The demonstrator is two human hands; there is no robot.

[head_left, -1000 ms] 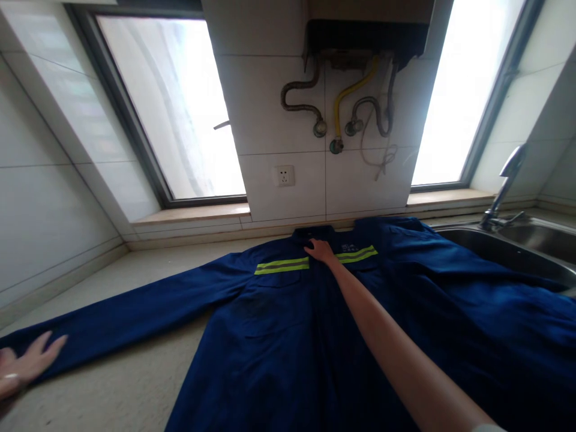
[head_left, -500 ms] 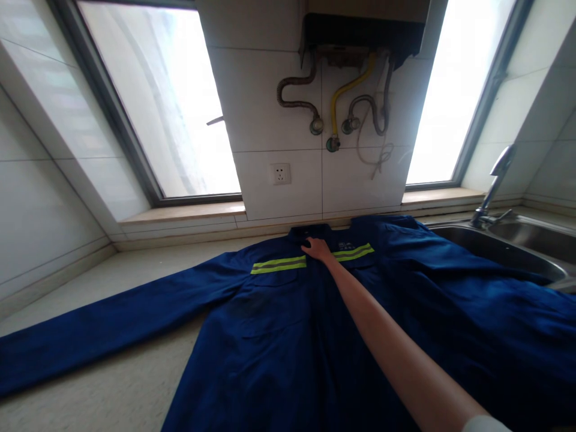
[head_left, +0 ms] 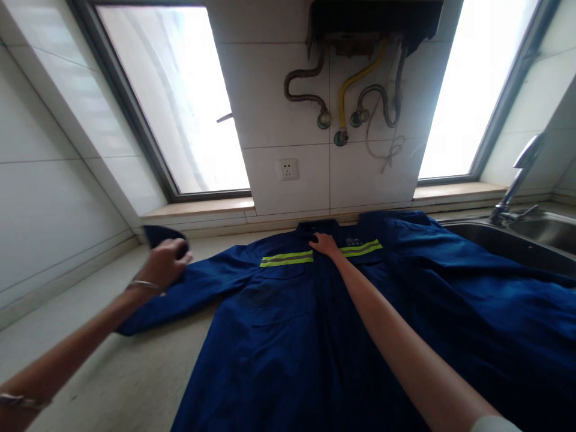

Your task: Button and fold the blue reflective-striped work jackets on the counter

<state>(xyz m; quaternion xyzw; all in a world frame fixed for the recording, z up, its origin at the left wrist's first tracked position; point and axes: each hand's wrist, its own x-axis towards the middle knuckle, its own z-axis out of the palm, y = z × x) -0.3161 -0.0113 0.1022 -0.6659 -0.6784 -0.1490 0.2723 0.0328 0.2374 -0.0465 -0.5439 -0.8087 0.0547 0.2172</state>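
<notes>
A navy blue work jacket (head_left: 270, 312) with yellow-green reflective strips lies front side up, its collar toward the wall. My left hand (head_left: 168, 264), slightly blurred, is closed around the cuff end of the sleeve on the left and holds it raised. The rest of that sleeve (head_left: 202, 279) bends back toward the shoulder. Just below the collar, my right hand (head_left: 324, 245) grips the jacket's front, thumb and fingers bent on the cloth. The other sleeve side spreads to the right, by the sink.
A pale countertop (head_left: 135, 372) runs under the jacket. At right is a steel sink (head_left: 546, 234) with a faucet (head_left: 508, 198). A wall socket (head_left: 288, 169), pipes (head_left: 342, 102) and a dark heater unit (head_left: 373, 24) are on the tiled wall between two windows.
My left hand has come into view and lifted the sleeve's cuff end, folding it back from its stretched-out position. My right hand stays on the jacket front. The view has shifted slightly left.
</notes>
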